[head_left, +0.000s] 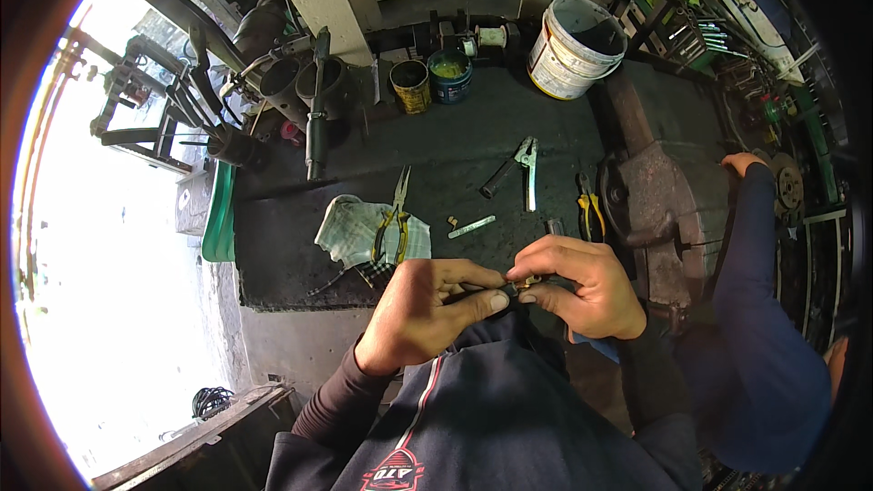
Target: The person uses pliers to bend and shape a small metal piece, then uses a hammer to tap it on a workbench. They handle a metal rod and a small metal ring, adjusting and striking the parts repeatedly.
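Observation:
My left hand (423,314) and my right hand (582,286) meet close in front of my chest, both pinching one small dark part with a brass-coloured end (521,285) between thumbs and fingertips. The part is mostly hidden by my fingers. Just beyond my hands, on the dark workbench (546,127), long-nose pliers with yellow handles (393,223) lie across a crumpled checked rag (359,232). A small pale flat strip (471,227) lies beside them.
Further pliers (589,209), a metal hand tool (523,168), two small tins (429,82), a white bucket (577,47) and a heavy vise (668,205) stand on the bench. Another person's dark-sleeved arm (755,309) reaches in at right. Bright daylight fills the left.

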A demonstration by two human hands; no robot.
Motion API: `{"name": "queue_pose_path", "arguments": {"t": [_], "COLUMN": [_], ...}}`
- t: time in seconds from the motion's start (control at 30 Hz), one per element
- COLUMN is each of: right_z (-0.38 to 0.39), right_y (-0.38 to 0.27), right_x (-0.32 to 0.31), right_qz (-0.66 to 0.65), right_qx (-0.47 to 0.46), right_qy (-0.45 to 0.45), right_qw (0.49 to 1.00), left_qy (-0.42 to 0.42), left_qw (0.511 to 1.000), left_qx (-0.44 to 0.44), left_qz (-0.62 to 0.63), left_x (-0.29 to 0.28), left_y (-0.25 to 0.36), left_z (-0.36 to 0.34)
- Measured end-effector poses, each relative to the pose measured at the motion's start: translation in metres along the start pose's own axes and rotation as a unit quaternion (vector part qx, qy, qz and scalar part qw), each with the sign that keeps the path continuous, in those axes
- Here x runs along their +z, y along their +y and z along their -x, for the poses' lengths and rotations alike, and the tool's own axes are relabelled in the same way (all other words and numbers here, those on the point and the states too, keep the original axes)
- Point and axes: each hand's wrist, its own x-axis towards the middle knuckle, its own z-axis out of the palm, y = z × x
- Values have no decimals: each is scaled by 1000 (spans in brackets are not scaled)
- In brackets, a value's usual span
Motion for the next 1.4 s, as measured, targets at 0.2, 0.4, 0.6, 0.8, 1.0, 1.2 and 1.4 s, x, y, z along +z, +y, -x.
{"name": "queue_pose_path", "arguments": {"t": [0.2,0.4,0.6,0.8,1.0,1.2,1.4], "right_z": [7,11,15,21,31,50,25], "right_y": [6,5,3,6,16,60,132], "right_x": [4,9,8,11,24,38,85], "right_qz": [-26,-43,-56,-79,-112,-269,-51], "right_qx": [-1,-5,13,39,60,164,287], "right_qy": [4,36,57,18,5,18,143], "right_qw": [1000,998,997,996,992,949,946], "left_qy": [-27,-28,6,-69,-102,-27,155], "left_qw": [998,999,1000,995,988,991,973], "left_qx": [-51,-29,-24,-75,-112,-128,-102], "left_qz": [37,-18,-15,21,19,27,136], "left_x": [3,2,9,6,6,16,-9], "left_y": [-5,-6,-3,-9,-24,-50,-64], "left_z": [-4,-2,1,0,3,10,39]}}
